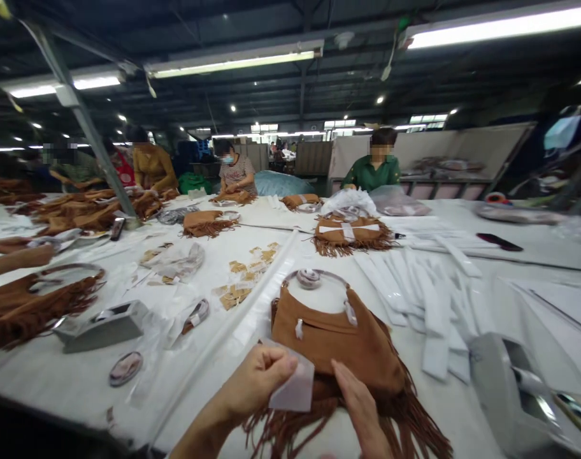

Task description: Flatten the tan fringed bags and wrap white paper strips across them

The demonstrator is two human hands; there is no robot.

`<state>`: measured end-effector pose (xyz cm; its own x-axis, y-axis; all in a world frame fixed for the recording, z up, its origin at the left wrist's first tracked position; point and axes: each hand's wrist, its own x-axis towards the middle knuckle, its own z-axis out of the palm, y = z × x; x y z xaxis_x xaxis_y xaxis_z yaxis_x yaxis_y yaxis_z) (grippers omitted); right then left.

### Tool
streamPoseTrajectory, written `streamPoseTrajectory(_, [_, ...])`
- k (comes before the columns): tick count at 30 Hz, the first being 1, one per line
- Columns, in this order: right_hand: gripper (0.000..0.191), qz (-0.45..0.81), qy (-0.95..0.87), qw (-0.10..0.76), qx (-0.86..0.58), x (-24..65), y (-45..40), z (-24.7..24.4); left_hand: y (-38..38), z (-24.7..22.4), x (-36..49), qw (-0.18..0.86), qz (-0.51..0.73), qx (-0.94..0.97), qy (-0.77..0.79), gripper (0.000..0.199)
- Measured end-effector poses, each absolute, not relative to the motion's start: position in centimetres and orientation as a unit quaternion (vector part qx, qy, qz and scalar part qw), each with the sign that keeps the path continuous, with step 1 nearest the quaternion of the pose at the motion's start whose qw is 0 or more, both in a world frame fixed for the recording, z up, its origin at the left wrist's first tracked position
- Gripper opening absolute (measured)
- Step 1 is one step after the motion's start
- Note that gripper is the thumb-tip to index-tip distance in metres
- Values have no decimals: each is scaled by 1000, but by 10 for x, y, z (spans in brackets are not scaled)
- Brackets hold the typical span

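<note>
A brown fringed handbag [338, 344] lies on the white table in front of me, its curved handle pointing away. My left hand [259, 376] pinches a small translucent white sheet [295, 382] over the bag's lower left part. Beside it, my right hand [360, 405] rests at the bag's lower edge with its fingers stretched out, holding nothing. Small white wraps show on the bag's zipper end and at the right base of the handle. A coiled wrapped strap [308, 278] sits inside the handle loop.
White foam strips [436, 319] lie right of the bag, with a grey tape dispenser [515, 395] nearer. Another dispenser [104, 325] and a coiled strap [125, 368] are at left. Tan tags [236, 295] lie beyond. Another person's arms [18, 258] reach in from the left; several people work behind the table.
</note>
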<state>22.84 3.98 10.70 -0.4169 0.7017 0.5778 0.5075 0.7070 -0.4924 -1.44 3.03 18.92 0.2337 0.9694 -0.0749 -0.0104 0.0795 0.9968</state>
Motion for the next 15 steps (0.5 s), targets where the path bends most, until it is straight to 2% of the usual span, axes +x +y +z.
streamPoseTrajectory(1, [93, 200, -825, 390, -356, 223, 32, 128, 22, 201, -5, 609, 378, 554, 423, 52])
streamPoseTrajectory(4, [95, 433, -770, 353, -309, 221, 15, 177, 11, 228, 13, 654, 281, 617, 337, 53])
streamPoseTrajectory(7, [79, 546, -707, 334, -301, 229, 7, 205, 14, 246, 26, 656, 239, 650, 299, 50])
streamPoseTrajectory(11, [36, 571, -663, 320, -363, 253, -10, 227, 17, 269, 46, 658, 219, 663, 282, 44])
streamPoseTrajectory(15, [33, 505, -676, 315, -435, 293, -45, 247, 6, 302, 63, 666, 222, 680, 210, 44])
